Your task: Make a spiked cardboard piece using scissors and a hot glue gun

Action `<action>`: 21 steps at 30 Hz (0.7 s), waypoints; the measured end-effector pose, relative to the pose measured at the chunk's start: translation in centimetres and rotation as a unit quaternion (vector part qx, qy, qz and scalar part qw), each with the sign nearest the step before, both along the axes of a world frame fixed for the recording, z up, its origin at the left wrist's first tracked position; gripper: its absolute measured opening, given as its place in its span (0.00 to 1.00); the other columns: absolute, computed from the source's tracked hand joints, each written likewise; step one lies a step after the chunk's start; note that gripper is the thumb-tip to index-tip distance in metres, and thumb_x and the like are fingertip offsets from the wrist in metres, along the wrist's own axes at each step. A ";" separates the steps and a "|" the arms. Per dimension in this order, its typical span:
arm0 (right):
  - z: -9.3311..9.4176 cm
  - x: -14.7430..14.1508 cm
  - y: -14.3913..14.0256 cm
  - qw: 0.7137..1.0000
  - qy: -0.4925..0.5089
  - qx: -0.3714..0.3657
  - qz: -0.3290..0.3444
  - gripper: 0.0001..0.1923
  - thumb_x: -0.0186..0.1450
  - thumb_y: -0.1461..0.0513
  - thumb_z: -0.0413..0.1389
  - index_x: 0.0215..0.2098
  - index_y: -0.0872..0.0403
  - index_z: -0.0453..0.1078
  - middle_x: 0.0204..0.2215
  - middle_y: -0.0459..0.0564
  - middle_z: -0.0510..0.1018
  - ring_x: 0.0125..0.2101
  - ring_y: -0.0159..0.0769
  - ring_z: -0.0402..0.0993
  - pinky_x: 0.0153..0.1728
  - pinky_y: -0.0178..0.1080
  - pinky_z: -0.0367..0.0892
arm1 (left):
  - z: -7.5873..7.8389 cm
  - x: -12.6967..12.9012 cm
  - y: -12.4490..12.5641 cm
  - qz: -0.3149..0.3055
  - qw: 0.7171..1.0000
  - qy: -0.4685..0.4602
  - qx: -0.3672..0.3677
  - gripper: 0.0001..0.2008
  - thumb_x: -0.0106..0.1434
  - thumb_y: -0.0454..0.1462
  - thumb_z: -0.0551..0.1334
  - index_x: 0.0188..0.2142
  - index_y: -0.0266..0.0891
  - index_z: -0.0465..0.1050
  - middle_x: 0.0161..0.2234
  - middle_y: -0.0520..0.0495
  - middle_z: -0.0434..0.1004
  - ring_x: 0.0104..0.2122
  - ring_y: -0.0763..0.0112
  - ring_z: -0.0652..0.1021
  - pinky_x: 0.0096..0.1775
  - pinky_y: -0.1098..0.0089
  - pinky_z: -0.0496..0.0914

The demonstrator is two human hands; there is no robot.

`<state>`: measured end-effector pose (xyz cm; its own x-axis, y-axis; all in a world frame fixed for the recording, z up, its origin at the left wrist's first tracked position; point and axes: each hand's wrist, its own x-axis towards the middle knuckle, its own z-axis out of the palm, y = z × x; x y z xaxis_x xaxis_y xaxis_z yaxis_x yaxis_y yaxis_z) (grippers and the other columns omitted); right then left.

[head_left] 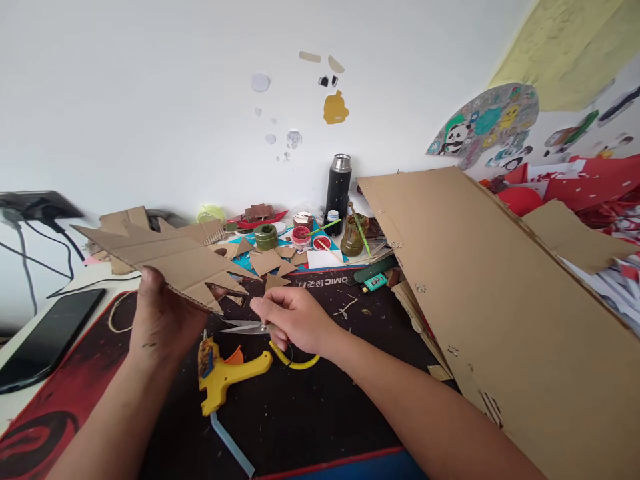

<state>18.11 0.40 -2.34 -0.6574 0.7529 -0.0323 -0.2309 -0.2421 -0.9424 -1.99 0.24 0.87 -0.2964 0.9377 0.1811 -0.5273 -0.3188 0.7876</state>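
Note:
My left hand (163,310) grips a piece of brown corrugated cardboard (175,257) by its near edge, thumb along the rim. The piece is raised above the mat, with jagged, pointed cuts at both ends. My right hand (295,317) is closed, thumb against curled fingers, just right of the cardboard's points. Whatever it may hold is hidden. Directly below it are scissors (243,327) with yellow handles, partly covered by the hand; contact cannot be made out. A yellow hot glue gun (225,377) with a blue glue stick (233,445) lies between my forearms.
A large cardboard sheet (480,287) leans along the right. Cardboard scraps (267,262), paint jars (266,237), a glass jar with brushes (353,240) and a black thermos (339,190) stand by the wall. A phone (47,340) lies left on the dark mat (320,427).

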 end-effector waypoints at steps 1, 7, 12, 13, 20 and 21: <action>-0.1 0.0 0.0 1.000 0.004 -0.007 0.026 0.22 0.71 0.47 0.66 0.30 0.52 0.67 0.13 0.35 0.66 0.13 0.26 0.65 0.17 0.30 0.57 | 0.3 0.2 -0.1 0.004 1.000 0.005 0.003 0.38 0.43 0.56 0.85 0.53 0.49 0.84 0.46 0.45 0.90 0.45 0.51 0.88 0.39 0.61 0.86; -0.5 0.1 0.2 0.987 0.032 -0.046 0.153 0.23 0.72 0.43 0.63 0.45 0.54 0.72 0.26 0.42 0.80 0.17 0.27 0.74 0.16 0.30 0.60 | 1.1 0.8 -0.6 0.022 1.000 0.015 0.000 0.42 0.42 0.57 0.85 0.57 0.56 0.82 0.50 0.48 0.89 0.54 0.47 0.85 0.47 0.55 0.85; -1.1 0.0 0.5 0.984 0.056 -0.045 0.162 0.30 0.76 0.38 0.55 0.45 0.57 0.75 0.25 0.44 0.80 0.17 0.28 0.75 0.16 0.31 0.60 | -0.1 0.5 -0.7 -0.008 0.999 0.030 -0.007 0.40 0.47 0.59 0.82 0.57 0.51 0.83 0.50 0.43 0.89 0.57 0.40 0.83 0.52 0.48 0.83; -1.1 0.0 0.5 0.985 0.059 -0.048 0.157 0.31 0.76 0.38 0.53 0.42 0.57 0.76 0.23 0.45 0.79 0.17 0.28 0.74 0.16 0.31 0.60 | -0.3 0.4 -0.7 -0.015 0.999 0.035 -0.010 0.40 0.47 0.59 0.82 0.57 0.51 0.83 0.49 0.43 0.89 0.57 0.39 0.83 0.53 0.48 0.82; -1.1 0.0 0.7 0.986 0.067 -0.083 0.127 0.32 0.74 0.37 0.57 0.35 0.57 0.75 0.18 0.43 0.74 0.17 0.31 0.76 0.16 0.31 0.59 | -1.0 0.6 -0.8 -0.040 0.998 0.048 -0.017 0.43 0.46 0.58 0.83 0.60 0.51 0.81 0.53 0.42 0.88 0.57 0.37 0.83 0.55 0.45 0.81; -1.1 0.0 0.6 0.986 0.071 -0.086 0.125 0.31 0.73 0.37 0.58 0.35 0.57 0.75 0.18 0.43 0.74 0.17 0.31 0.76 0.16 0.31 0.59 | -1.0 0.7 -0.8 -0.042 0.998 0.050 -0.016 0.43 0.46 0.58 0.83 0.60 0.51 0.81 0.53 0.42 0.88 0.57 0.37 0.83 0.55 0.45 0.81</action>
